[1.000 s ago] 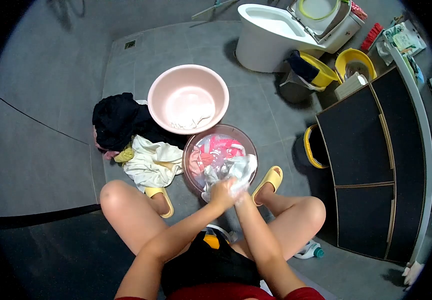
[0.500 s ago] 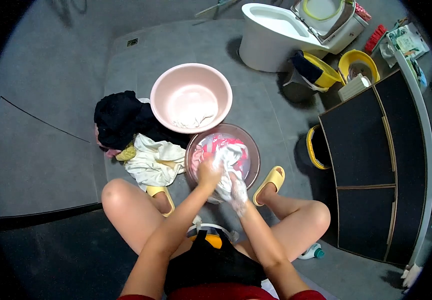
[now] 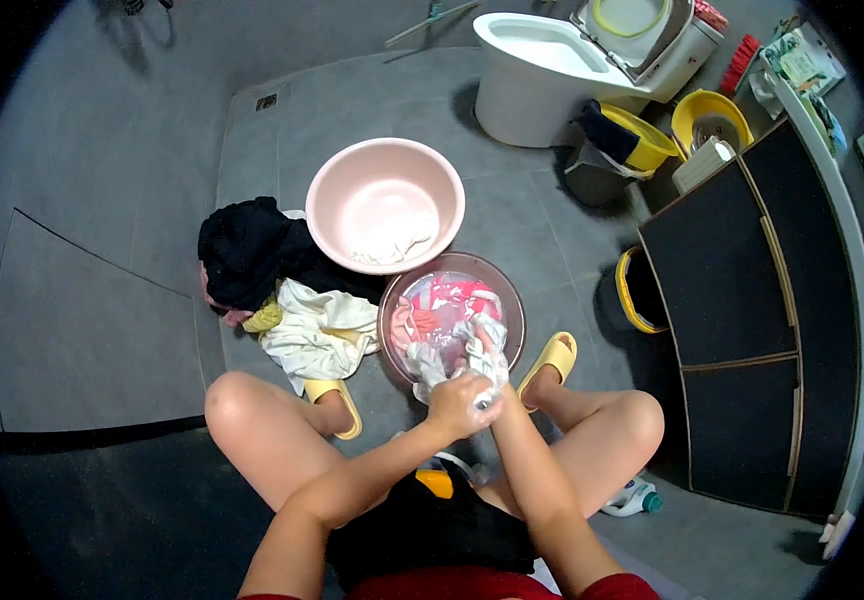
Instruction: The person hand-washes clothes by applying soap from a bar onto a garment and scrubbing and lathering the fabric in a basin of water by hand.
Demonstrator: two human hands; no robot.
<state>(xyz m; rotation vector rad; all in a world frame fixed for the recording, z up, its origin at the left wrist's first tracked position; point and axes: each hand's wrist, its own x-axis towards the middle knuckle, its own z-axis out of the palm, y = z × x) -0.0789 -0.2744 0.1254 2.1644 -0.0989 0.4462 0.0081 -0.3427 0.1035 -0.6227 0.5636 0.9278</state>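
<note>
Over the near rim of a brownish-pink basin [image 3: 514,345], both hands work a wet white cloth [image 3: 427,365]. My left hand [image 3: 462,405] is closed around a bunch of it, close to my right forearm. My right hand [image 3: 492,350], partly covered by the soapy fabric, grips another part a little farther forward. Ends of the cloth hang into the basin. Pink and red-and-white laundry [image 3: 452,293] lies in the cloudy water there, with a salmon-pink piece [image 3: 410,322] at the left side.
A pale pink tub [image 3: 387,190] with a small white cloth touches the basin's far side. On the floor at left lie dark clothes [image 3: 247,245] and a cream garment [image 3: 322,330]. A yellow-rimmed bin [image 3: 632,300], a dark cabinet [image 3: 737,300] and a toilet [image 3: 527,90] stand to the right.
My left hand has moved toward me and right, from over the basin to beside my right forearm. The white cloth is drawn nearer, uncovering more of the pink laundry and water.
</note>
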